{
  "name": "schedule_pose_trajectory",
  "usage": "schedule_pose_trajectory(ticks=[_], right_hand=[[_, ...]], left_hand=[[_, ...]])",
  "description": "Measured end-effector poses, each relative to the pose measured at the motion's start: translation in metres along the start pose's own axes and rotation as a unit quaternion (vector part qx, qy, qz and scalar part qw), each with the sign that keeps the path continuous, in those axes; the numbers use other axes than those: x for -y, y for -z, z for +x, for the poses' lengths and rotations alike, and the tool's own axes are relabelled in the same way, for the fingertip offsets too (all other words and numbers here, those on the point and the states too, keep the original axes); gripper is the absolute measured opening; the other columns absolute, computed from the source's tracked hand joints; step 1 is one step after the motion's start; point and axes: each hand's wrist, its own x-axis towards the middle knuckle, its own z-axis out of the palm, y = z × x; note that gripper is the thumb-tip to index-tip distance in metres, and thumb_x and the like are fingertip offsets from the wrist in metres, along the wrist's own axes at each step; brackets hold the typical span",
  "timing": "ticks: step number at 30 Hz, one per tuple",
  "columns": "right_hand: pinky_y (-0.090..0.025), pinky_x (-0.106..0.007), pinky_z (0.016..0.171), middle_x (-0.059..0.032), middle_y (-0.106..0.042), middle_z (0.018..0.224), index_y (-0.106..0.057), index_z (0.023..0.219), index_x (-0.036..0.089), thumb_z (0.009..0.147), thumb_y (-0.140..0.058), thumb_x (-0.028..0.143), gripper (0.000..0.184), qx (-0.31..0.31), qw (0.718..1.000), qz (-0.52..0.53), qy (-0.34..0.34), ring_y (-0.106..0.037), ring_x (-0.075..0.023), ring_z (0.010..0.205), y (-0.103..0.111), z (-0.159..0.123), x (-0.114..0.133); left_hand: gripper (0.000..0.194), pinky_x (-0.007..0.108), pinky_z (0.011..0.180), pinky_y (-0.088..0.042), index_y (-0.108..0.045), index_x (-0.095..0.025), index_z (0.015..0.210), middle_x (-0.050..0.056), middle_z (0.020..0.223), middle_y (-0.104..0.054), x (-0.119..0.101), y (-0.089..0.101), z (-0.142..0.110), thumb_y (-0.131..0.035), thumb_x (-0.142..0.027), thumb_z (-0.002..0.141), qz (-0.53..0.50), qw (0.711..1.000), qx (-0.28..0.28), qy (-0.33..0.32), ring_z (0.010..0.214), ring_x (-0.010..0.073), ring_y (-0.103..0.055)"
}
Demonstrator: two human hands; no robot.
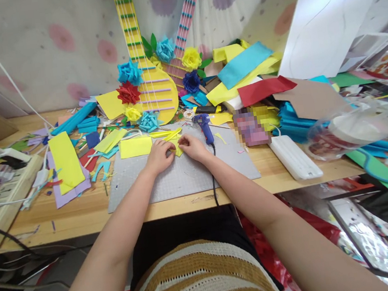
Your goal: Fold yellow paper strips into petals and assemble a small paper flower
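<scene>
left hand (161, 155) and right hand (192, 146) both pinched a small yellow piece (178, 151) above the grey mat (184, 180); judged light, soft, easily creased, best gripped by its edges. blue glue gun (205, 128) lay toward the mat's far side; yellow guitar shape (163, 90) stood beyond the mat.

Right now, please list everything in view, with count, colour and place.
yellow instrument: one, yellow, back centre
pink instrument: one, pink, back centre
paper flowers: several, mixed, around instruments
curtain: one, spotted white, behind
board: one, white, back right
mat: one, grey, on table
glue gun: one, blue, mat's right
paper sheet: one, yellow, mat's left
loose paper: many, mixed, around mat
power strip: one, cream, left
device: one, white, right
wrapped cup: one, whitish, right
knit top: one, brown and white, below
small piece: one, yellow, mat's middle
left hand, right hand: one each, bare, at small piece
</scene>
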Motion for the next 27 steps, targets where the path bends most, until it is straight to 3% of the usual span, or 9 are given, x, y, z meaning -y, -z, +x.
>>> schedule_pose_trajectory(ticks=[7, 15, 21, 27], right_hand=[[-0.043, -0.026, 0.067, -0.0005, -0.061, 0.078, -0.056, 0.087, 0.018, 0.073, -0.052, 0.017, 0.014, 0.045, 0.999, -0.006, -0.007, -0.055, -0.0126, 0.071, 0.0062, 0.0030, -0.0011], [-0.042, -0.029, 0.070, -0.0021, -0.060, 0.080, -0.055, 0.091, 0.020, 0.077, -0.046, 0.018, 0.016, 0.007, 0.999, -0.047, 0.009, -0.054, -0.0149, 0.073, 0.0028, 0.0002, 0.0016], [-0.042, -0.026, 0.066, -0.0013, -0.060, 0.081, -0.052, 0.094, 0.019, 0.073, -0.048, 0.014, 0.022, 0.056, 0.998, -0.020, 0.030, -0.053, -0.0133, 0.069, 0.0094, 0.0000, -0.0014], [-0.041, -0.027, 0.067, -0.0010, -0.060, 0.080, -0.054, 0.094, 0.019, 0.075, -0.047, 0.015, 0.020, 0.056, 0.998, -0.035, 0.011, -0.054, -0.0135, 0.071, 0.0094, 0.0002, 0.0004]], left_hand=[[0.011, 0.036, 0.085, -0.039, -0.060, -0.020, 0.082, 0.005, 0.087, -0.062, 0.0029, -0.0017, 0.0008, -0.051, -0.022, 0.076, -0.002, 1.000, 0.011, -0.003, 0.093, 0.0220, -0.049], [0.011, 0.037, 0.086, -0.039, -0.061, -0.020, 0.079, 0.005, 0.086, -0.062, 0.0010, -0.0014, 0.0009, -0.051, -0.022, 0.077, 0.006, 1.000, 0.011, 0.007, 0.093, 0.0219, -0.050], [0.012, 0.036, 0.085, -0.040, -0.062, -0.019, 0.078, 0.004, 0.084, -0.064, 0.0019, -0.0011, 0.0000, -0.050, -0.022, 0.078, -0.004, 1.000, 0.002, 0.010, 0.089, 0.0205, -0.051], [0.014, 0.036, 0.085, -0.040, -0.063, -0.019, 0.080, 0.005, 0.085, -0.065, 0.0043, -0.0028, 0.0008, -0.051, -0.025, 0.079, -0.010, 1.000, -0.005, 0.015, 0.089, 0.0205, -0.051]])
